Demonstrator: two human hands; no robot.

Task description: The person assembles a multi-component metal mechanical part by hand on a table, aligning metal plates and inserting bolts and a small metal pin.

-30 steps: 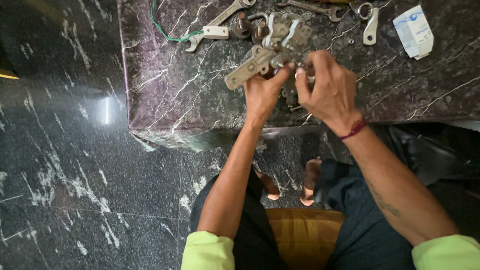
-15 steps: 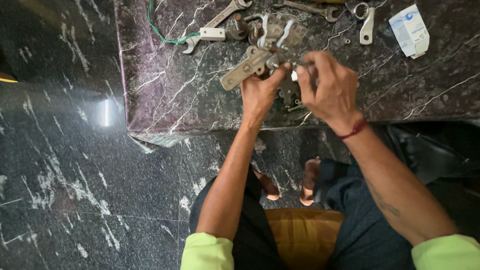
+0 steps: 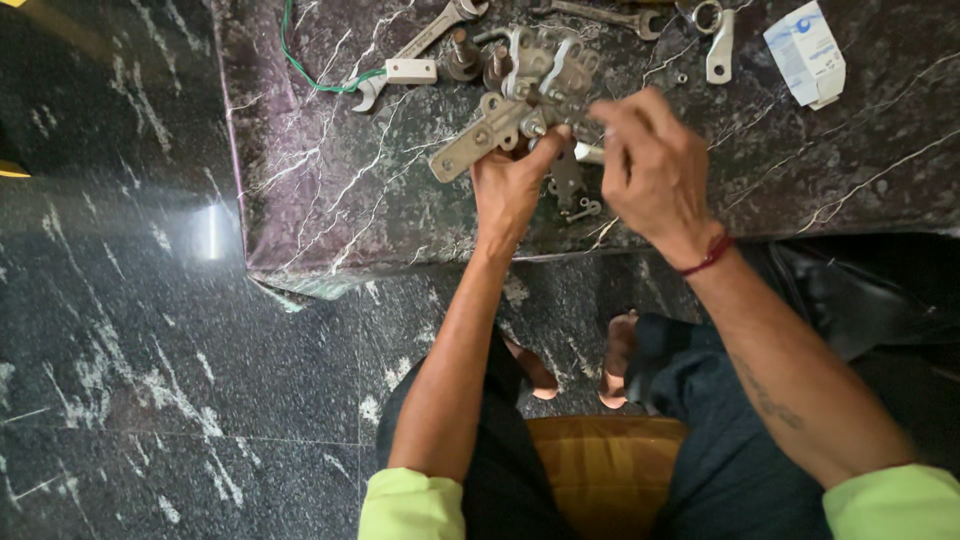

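On the worktop [image 3: 330, 200], a metal bracket assembly [image 3: 500, 115] lies at the far middle, with a spanner [image 3: 420, 45] and wired connector block [image 3: 410, 71] to its left. A second spanner [image 3: 600, 15] lies behind it, and a paper packet [image 3: 805, 52] sits far right. Small loose parts [image 3: 575, 195] lie nearer the front edge.

Both forearms enter from the lower edge, bare below yellow-green sleeves at roughly 7 and 5 o'clock. The left arm runs nearly straight toward 12 o'clock; its wrist is unbent. The left hand [image 3: 512, 180] shows its back to the camera, fingers curled under, thumb angled toward 1 o'clock — closed in a grip. The right arm slants from 5 toward 11 o'clock. A red thread band circles the right wrist; a dark mark shows on the forearm. The right hand [image 3: 652, 168] is motion-blurred, fingers bent toward 10 o'clock — its closure cannot be judged.
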